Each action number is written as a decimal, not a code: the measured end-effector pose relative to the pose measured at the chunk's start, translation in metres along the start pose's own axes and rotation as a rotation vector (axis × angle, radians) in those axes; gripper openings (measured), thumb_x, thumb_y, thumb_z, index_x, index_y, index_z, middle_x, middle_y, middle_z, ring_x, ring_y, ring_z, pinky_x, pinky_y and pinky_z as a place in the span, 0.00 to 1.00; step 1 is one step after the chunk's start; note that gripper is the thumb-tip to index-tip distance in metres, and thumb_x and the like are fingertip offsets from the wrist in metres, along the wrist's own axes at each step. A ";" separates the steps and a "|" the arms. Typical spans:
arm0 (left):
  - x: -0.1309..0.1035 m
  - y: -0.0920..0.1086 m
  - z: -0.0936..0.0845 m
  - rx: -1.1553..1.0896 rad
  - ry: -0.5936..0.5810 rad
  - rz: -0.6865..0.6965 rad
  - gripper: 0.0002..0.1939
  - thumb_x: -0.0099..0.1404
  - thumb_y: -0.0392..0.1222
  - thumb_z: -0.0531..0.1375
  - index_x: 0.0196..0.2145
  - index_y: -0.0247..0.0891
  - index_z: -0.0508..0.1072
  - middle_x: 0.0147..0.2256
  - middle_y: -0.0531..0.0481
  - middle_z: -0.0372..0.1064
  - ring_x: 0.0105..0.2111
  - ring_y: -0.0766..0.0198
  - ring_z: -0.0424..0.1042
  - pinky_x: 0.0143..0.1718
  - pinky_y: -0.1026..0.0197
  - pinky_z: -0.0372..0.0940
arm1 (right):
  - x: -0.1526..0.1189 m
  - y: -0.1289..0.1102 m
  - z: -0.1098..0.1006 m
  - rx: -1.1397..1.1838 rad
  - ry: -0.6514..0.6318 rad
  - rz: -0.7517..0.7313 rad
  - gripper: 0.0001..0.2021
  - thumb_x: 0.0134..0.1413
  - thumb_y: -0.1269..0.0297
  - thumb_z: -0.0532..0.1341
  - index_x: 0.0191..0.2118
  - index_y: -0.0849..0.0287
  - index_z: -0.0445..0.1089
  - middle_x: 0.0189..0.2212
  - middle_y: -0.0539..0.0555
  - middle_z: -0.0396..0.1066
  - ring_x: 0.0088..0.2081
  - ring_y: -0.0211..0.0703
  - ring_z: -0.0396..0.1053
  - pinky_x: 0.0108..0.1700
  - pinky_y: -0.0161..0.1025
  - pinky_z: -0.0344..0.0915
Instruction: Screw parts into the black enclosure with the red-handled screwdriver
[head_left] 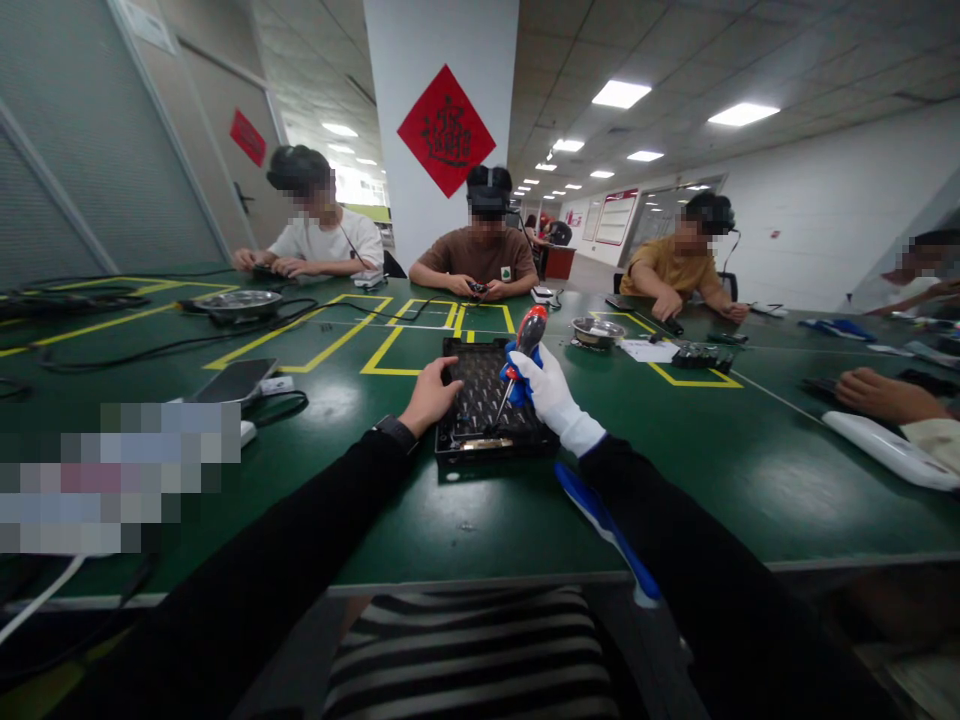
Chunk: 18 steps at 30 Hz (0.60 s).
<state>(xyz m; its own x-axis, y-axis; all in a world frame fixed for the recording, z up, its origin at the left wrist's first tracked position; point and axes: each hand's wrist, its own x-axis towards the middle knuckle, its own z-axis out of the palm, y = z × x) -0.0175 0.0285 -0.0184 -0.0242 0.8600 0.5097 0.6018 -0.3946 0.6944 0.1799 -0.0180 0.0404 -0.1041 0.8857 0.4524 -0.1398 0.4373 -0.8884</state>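
Black tray [487, 456], phone [231, 381] farther left

Case [469, 457] on table [405, 540]; screwdriver [532, 325] over it in right hand [551, 390]; phone [232, 382] to left, bowl [598, 333] behind right

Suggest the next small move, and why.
Probably check what the screwdriver touches before turning it: the gloved right hand points it down into the black case, where tip contact is unclear; the left hand is at the case's left side.

Screwdriver handle [531, 328] glossy plastic; glove [556, 396] matt cloth; tabletop [750, 470] glossy
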 end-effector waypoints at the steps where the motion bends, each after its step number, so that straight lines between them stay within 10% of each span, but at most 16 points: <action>1: 0.000 0.000 0.000 -0.006 0.000 0.000 0.23 0.54 0.38 0.58 0.49 0.35 0.66 0.49 0.43 0.65 0.48 0.56 0.64 0.52 0.53 0.58 | 0.000 0.000 0.001 0.006 -0.007 0.002 0.20 0.44 0.51 0.60 0.41 0.59 0.64 0.24 0.46 0.63 0.22 0.30 0.61 0.23 0.29 0.62; 18: 0.001 -0.001 -0.001 0.002 0.002 0.017 0.23 0.54 0.37 0.58 0.49 0.35 0.66 0.48 0.43 0.65 0.49 0.57 0.63 0.53 0.53 0.57 | 0.000 -0.002 -0.001 -0.003 -0.012 -0.002 0.20 0.44 0.51 0.60 0.40 0.59 0.64 0.24 0.46 0.63 0.21 0.29 0.59 0.24 0.29 0.62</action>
<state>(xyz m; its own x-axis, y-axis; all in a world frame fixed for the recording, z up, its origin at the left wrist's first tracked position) -0.0189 0.0295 -0.0187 -0.0154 0.8527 0.5222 0.6036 -0.4084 0.6847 0.1815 -0.0183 0.0422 -0.1158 0.8829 0.4551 -0.1369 0.4396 -0.8877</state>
